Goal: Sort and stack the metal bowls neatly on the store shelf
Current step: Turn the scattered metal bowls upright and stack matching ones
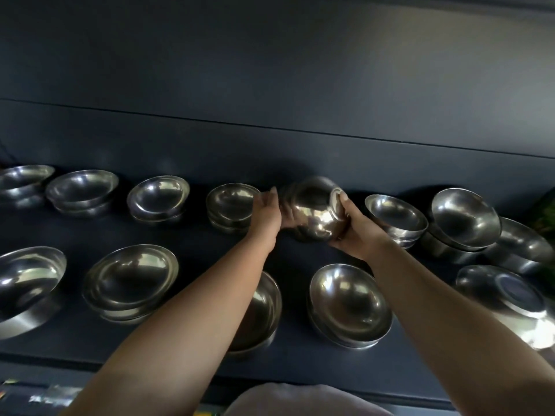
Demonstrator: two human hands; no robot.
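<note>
Fingers (342, 202) of both hands clasp a tilted bowl stack (312, 214) above the shelf (195, 235).

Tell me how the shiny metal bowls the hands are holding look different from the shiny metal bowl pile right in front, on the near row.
The held metal bowls are tipped on their side, off the dark shelf; the front metal bowl pile sits on it, mouths up. The held bowls are gripped by the left hand and right hand; nobody touches the front pile. The held bowls look blurred, the front pile sharp. Both are shiny nested steel bowls.
</note>
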